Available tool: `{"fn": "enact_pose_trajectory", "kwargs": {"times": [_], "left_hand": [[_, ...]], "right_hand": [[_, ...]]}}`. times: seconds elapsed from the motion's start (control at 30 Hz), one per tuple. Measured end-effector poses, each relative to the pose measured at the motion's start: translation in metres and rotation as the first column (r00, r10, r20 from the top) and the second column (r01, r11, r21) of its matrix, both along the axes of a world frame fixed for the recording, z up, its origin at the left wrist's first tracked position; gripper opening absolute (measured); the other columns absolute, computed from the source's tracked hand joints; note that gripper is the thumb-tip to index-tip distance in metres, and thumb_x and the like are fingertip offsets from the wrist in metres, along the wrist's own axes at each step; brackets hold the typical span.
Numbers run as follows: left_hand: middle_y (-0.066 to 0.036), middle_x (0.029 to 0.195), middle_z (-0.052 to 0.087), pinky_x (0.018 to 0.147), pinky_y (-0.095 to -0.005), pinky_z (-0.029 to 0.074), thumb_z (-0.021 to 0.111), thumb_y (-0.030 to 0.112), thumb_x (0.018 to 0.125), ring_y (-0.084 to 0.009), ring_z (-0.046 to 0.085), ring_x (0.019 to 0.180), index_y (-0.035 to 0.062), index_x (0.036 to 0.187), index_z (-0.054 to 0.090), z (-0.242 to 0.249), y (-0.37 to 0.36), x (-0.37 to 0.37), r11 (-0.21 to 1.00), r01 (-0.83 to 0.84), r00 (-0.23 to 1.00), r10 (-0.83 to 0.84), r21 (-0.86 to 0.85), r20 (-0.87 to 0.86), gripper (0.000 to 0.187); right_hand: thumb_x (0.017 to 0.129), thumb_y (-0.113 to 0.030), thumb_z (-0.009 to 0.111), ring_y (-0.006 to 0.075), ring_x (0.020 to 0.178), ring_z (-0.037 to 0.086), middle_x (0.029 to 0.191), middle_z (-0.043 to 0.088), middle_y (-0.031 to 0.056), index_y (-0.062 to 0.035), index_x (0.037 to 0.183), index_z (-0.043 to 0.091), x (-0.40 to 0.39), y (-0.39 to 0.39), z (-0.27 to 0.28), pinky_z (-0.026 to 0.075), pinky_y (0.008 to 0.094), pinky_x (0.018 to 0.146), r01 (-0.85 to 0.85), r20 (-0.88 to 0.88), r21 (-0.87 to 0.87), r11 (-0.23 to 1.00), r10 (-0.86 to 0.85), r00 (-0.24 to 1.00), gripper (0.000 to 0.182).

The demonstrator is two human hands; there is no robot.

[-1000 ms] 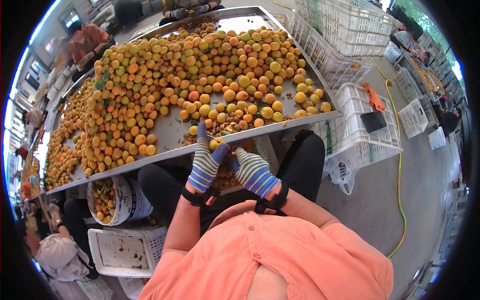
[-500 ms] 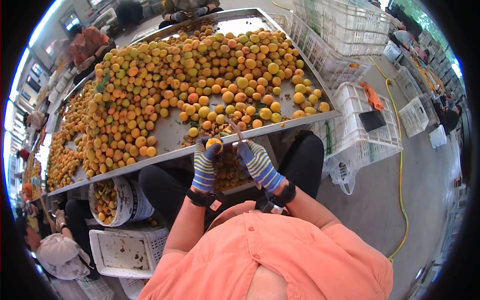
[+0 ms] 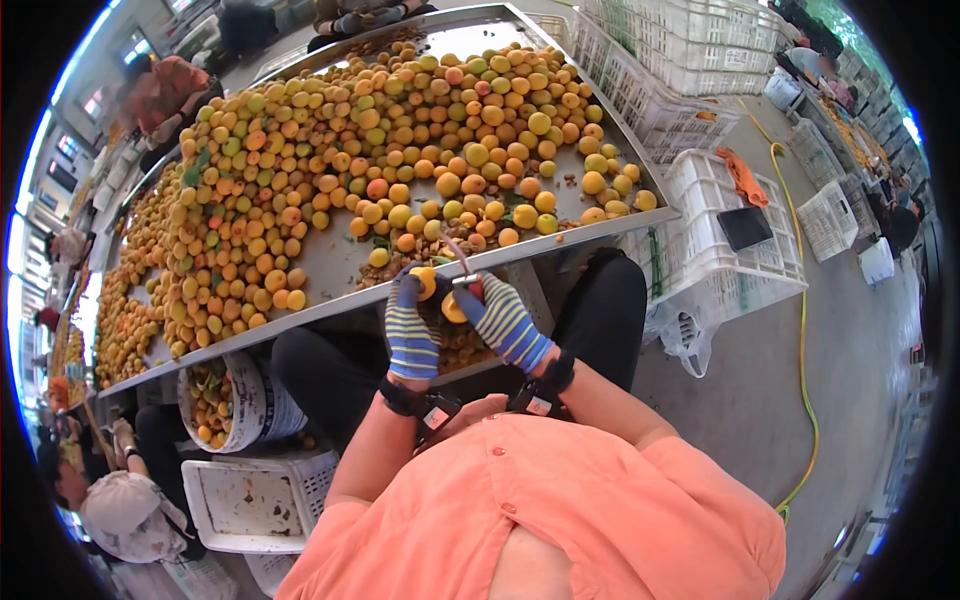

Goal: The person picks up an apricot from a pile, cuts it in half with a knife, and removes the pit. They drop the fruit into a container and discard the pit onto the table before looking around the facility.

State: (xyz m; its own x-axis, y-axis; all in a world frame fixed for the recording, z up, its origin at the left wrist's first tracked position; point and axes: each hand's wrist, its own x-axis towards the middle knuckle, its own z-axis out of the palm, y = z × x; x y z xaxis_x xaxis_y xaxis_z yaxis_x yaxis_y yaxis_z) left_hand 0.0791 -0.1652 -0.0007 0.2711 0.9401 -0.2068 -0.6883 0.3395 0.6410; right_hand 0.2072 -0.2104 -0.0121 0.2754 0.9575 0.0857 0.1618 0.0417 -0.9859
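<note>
Fruit piece (image 3: 427, 283) is pinched in the left hand's (image 3: 411, 332) fingertips. Second piece (image 3: 453, 309) lies between the hands, against the right hand (image 3: 510, 322), which grips a red-handled tool (image 3: 476, 289). Hands sit at the near rim of the tray (image 3: 340, 304); heaped fruit (image 3: 265, 215) lies beyond.

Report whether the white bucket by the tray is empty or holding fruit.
Holding fruit: it shows, orange and yellow, inside the white bucket.

From my remote seat I see stacked white crates (image 3: 685, 75) at upper right, an orange cloth (image 3: 741, 178) and a flat dark object (image 3: 745, 229) on a nearer crate (image 3: 693, 185), a yellow hose (image 3: 804, 330) trailing across the grey floor (image 3: 740, 420), and a person in a pale cap (image 3: 120, 503) at lower left.
</note>
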Motion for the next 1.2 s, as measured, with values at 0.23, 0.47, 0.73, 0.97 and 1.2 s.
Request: {"fn": "enact_pose_trajectory", "kwargs": {"times": [0.23,0.47,0.73,0.97,1.2], "left_hand": [[-0.011,0.101,0.062,0.090,-0.0349,0.049,0.047,0.032,0.096,-0.0234,0.059,0.095,0.0027,0.113,0.055,-0.021,-0.004,0.009,0.899,0.216,0.946,-0.096,-0.381,0.311,0.035],[-0.005,0.090,0.062,0.065,-0.0252,0.053,0.058,0.049,0.087,-0.0152,0.062,0.077,0.0060,0.099,0.058,-0.023,-0.021,0.013,0.971,0.216,0.968,-0.226,-0.100,-0.106,0.044],[-0.001,0.081,0.061,0.059,-0.0240,0.049,0.047,0.065,0.085,-0.0113,0.060,0.068,0.0061,0.095,0.062,-0.015,-0.023,0.011,0.917,0.398,0.873,-0.373,0.014,-0.315,0.062],[0.000,0.079,0.061,0.062,-0.0246,0.049,0.052,0.037,0.092,-0.0074,0.057,0.070,0.0048,0.109,0.061,-0.003,-0.031,0.019,0.953,0.292,0.876,-0.233,0.081,-0.423,0.038],[0.002,0.073,0.059,0.060,-0.0215,0.045,0.048,0.045,0.093,-0.0039,0.052,0.067,0.0032,0.101,0.063,-0.003,-0.026,0.018,0.907,0.322,0.784,-0.094,0.272,-0.614,0.045]], "right_hand": [[0.082,-0.044,0.064,0.0368,0.071,0.064,0.075,0.064,0.0186,-0.0035,0.096,0.055,-0.005,-0.007,0.015,0.050,0.0432,0.060,0.074,0.504,-0.097,0.993,-0.015,0.864,0.044],[0.092,-0.027,0.058,0.0047,0.046,0.046,0.056,0.052,-0.0019,-0.0055,0.081,0.057,0.012,0.018,0.057,0.034,0.0203,0.041,0.100,-0.589,0.130,0.987,-0.004,0.808,0.024],[0.088,-0.023,0.063,0.0027,0.041,0.042,0.052,0.048,-0.0049,-0.0077,0.073,0.057,0.009,0.025,0.096,0.028,0.0194,0.037,0.162,-0.610,0.210,0.964,-0.001,0.792,0.022],[0.084,-0.024,0.068,0.0009,0.050,0.048,0.057,0.053,-0.0058,-0.0055,0.078,0.064,0.006,0.018,0.094,0.034,0.0174,0.043,0.060,-0.552,0.136,0.989,0.026,0.833,0.020],[0.089,-0.025,0.061,0.0021,0.044,0.043,0.053,0.047,-0.0058,-0.0084,0.073,0.057,0.000,0.020,0.105,0.029,0.0186,0.039,0.125,-0.456,0.184,0.975,-0.028,0.889,0.023]]}}
